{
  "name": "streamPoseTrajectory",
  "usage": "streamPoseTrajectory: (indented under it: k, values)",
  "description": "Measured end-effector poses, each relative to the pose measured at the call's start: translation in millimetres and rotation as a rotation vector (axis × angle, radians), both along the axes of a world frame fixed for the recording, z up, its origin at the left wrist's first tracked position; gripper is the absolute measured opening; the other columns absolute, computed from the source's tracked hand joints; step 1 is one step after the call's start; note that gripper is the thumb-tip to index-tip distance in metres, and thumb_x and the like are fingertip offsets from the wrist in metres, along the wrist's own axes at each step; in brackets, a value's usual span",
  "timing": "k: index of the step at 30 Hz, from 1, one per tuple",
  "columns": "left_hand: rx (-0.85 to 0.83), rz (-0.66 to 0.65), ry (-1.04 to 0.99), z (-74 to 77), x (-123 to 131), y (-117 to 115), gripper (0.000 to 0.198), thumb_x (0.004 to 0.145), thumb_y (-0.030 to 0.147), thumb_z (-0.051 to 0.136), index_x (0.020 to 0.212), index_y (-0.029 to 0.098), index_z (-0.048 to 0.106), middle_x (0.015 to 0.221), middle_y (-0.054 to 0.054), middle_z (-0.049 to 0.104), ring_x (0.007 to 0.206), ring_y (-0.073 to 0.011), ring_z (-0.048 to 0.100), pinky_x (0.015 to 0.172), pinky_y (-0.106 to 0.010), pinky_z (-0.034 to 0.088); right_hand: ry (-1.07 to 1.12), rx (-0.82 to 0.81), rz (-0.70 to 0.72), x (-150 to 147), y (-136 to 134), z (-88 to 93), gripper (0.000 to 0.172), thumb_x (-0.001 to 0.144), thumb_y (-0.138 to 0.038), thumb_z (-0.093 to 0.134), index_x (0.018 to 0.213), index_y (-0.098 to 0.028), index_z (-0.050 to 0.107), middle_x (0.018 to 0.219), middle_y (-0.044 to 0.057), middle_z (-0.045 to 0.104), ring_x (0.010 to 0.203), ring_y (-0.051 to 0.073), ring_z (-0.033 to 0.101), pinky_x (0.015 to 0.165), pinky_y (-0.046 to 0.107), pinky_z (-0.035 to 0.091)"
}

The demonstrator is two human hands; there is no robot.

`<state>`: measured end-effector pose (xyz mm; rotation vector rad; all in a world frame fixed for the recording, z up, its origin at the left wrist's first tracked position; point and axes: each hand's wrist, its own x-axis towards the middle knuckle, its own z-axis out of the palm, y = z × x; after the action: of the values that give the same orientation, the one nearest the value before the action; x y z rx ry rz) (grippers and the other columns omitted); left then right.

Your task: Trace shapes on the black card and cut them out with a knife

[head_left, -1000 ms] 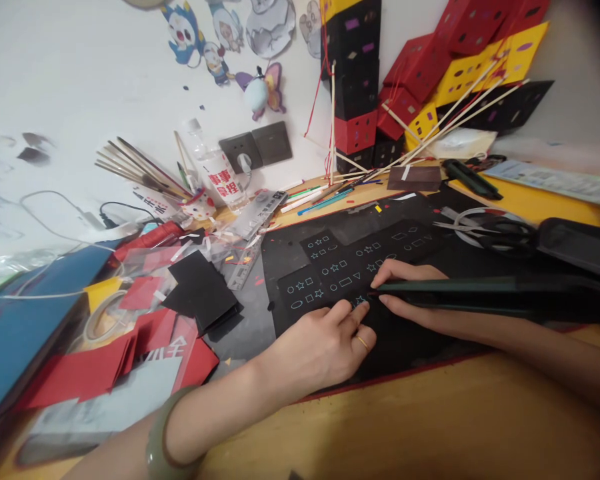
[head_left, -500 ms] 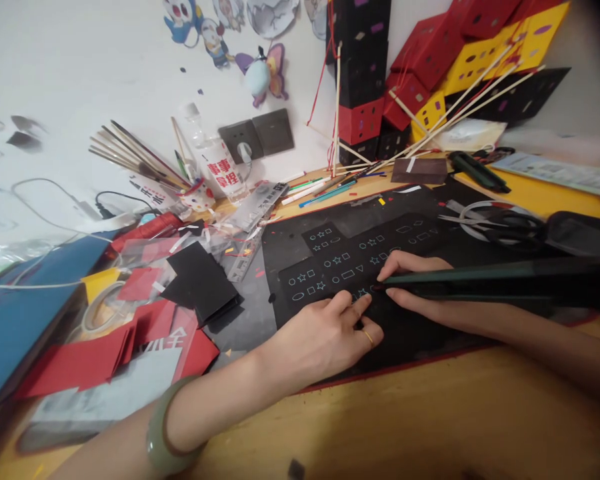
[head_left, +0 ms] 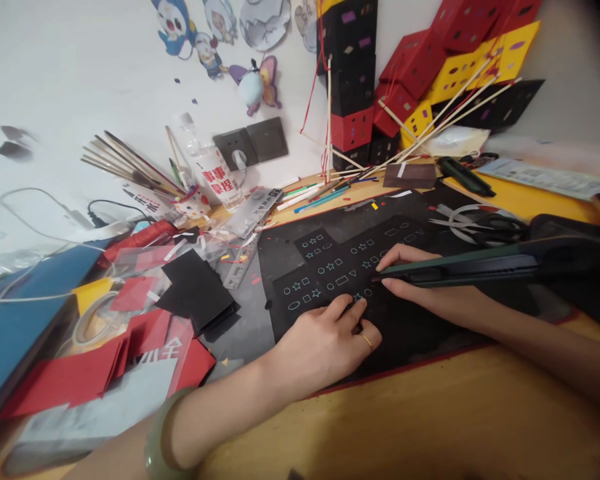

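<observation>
Black card (head_left: 310, 330) with rows of light blue outlined stars, circles and squares lies on a dark cutting mat (head_left: 230, 353). My left hand (head_left: 325, 340), a ring on one finger, rests on the card with bent, parted fingers, its fingertips pressing near the lowest outlines. Just right of it, my right hand (head_left: 415, 277) pinches a long dark green tool, apparently a utility knife (head_left: 460, 267), close to its narrow tip. The tip is down at the card beside an outlined circle. The knife's body runs back over my forearm to the right.
Folded black card (head_left: 200, 283), red paper (head_left: 65, 373) and a tape roll (head_left: 93, 320) lie left. Behind are a ruler (head_left: 253, 233), pens (head_left: 320, 200) and a bottle (head_left: 213, 170). Scissors (head_left: 500, 230) lie right. Red, black and yellow boxes (head_left: 350, 130) stand at the wall.
The camera view has shifted slightly. The knife's rear end has swung up and its side slot shows; an outlined circle by its tip is now more visible. My left hand stays put on the card.
</observation>
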<state>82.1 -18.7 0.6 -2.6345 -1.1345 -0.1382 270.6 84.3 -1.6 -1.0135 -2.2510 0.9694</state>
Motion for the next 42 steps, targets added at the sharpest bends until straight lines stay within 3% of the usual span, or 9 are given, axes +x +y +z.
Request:
streamPoseTrajectory:
  k: [10, 15, 29, 42]
  values:
    - [0.022, 0.026, -0.012, -5.3, 5.3, -2.0, 0.012, 0.090, 0.017, 0.040, 0.096, 0.015, 0.049, 0.117, -0.014, 0.058, 0.108, -0.0245, 0.054, 0.063, -0.025, 0.055, -0.005, 0.019, 0.110, 1.4, 6.1, 0.1, 0.010, 0.079, -0.027, 0.053, 0.087, -0.024, 0.056, 0.083, -0.001, 0.063, 0.078, 0.017, 0.058, 0.067, 0.029, 0.046]
    - [0.045, -0.004, -0.028, -7.4, 3.3, -1.5, 0.015, 0.092, 0.015, 0.035, 0.097, 0.014, 0.050, 0.118, -0.015, 0.058, 0.111, -0.0261, 0.054, 0.069, -0.029, 0.055, -0.002, 0.003, 0.101, 0.3, 4.6, 1.5, 0.010, 0.079, -0.028, 0.053, 0.087, -0.024, 0.057, 0.084, 0.000, 0.064, 0.078, 0.017, 0.059, 0.068, 0.029, 0.047]
    - [0.015, -0.011, -0.014, -3.7, 2.4, -1.1, 0.014, 0.092, 0.015, 0.036, 0.097, 0.013, 0.049, 0.115, -0.016, 0.059, 0.111, -0.0283, 0.054, 0.067, -0.031, 0.056, -0.019, -0.004, 0.076, -2.6, 2.4, 2.9, 0.009, 0.077, -0.027, 0.054, 0.085, -0.024, 0.057, 0.081, 0.001, 0.064, 0.076, 0.018, 0.059, 0.064, 0.030, 0.047]
    - [0.072, -0.020, -0.009, -7.6, 3.0, 0.8, 0.010, 0.090, 0.015, 0.039, 0.093, 0.014, 0.049, 0.115, -0.016, 0.060, 0.104, -0.0272, 0.059, 0.071, -0.030, 0.055, -0.068, 0.056, 0.145, -0.6, 5.2, -1.2, 0.009, 0.078, -0.023, 0.052, 0.087, -0.023, 0.055, 0.081, -0.001, 0.061, 0.076, 0.016, 0.057, 0.066, 0.028, 0.044]
